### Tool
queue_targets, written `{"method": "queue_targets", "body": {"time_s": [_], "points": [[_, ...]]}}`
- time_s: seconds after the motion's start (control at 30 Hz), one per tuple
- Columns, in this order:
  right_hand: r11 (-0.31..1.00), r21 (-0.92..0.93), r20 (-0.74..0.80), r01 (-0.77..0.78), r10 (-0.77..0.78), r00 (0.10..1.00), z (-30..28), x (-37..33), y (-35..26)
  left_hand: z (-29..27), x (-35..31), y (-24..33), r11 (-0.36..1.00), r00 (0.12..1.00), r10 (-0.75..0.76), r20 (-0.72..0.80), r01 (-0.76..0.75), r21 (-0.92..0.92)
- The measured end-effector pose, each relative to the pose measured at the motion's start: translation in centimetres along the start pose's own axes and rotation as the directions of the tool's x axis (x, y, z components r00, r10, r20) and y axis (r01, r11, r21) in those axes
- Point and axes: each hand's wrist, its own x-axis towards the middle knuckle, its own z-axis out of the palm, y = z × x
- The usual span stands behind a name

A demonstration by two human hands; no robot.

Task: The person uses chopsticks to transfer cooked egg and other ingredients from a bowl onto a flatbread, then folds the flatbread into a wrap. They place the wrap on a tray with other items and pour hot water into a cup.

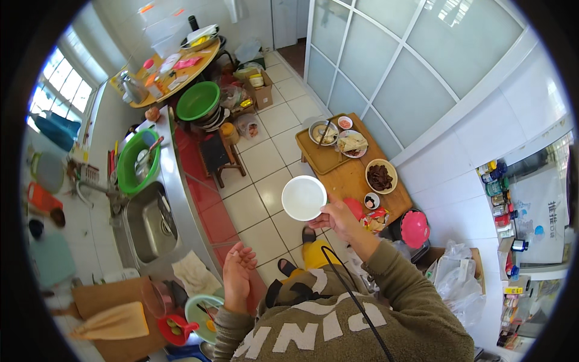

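Note:
A white round bowl (303, 198) is in my right hand (339, 221), gripped by its right rim above the tiled floor. Its inside looks plain white; whether it holds any liquid I cannot tell. My left hand (240, 263) hovers near the counter edge with its palm up and fingers loosely bent, holding nothing. To the right, on a low wooden table (338, 176), stand a bowl of dark brown food (380, 176), a plate of flatbread (352, 145), a metal bowl with chopsticks (323, 132) and a small dish of red food (345, 122).
On the left runs a counter with a steel sink (151, 220), a green basin (128, 169) and a red colander (175, 330). Ahead are a stool (218, 151), a green tub (198, 100) and a round table (205, 59). A pink basin (415, 228) stands by the right wall.

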Motion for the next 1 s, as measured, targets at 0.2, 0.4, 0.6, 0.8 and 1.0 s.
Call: {"method": "queue_targets", "body": {"time_s": [0.2,0.4,0.6,0.8,1.0], "points": [[0.989,0.128,-0.082,0.078,-0.068,0.994,-6.9,8.7,-2.6,4.7,9.4,1.8,0.998,0.998,-0.067,-0.002,0.067,-0.001],[0.964,0.255,-0.194,0.082,-0.032,0.98,-14.6,17.8,-3.7,10.2,17.7,2.9,0.984,0.987,-0.151,-0.061,0.157,0.091],[0.939,0.336,-0.311,0.078,0.033,0.95,-24.1,25.9,0.3,14.4,24.5,1.8,0.937,0.955,-0.283,-0.09,0.295,0.188],[0.898,0.43,-0.411,0.095,0.101,0.906,-32.1,33.0,7.0,16.0,30.5,-1.3,0.791,0.864,-0.47,-0.178,0.502,0.348],[0.859,0.499,-0.487,0.11,0.174,0.856,-37.6,38.4,13.2,16.0,35.4,-4.0,0.738,0.832,-0.522,-0.186,0.55,0.392]]}}
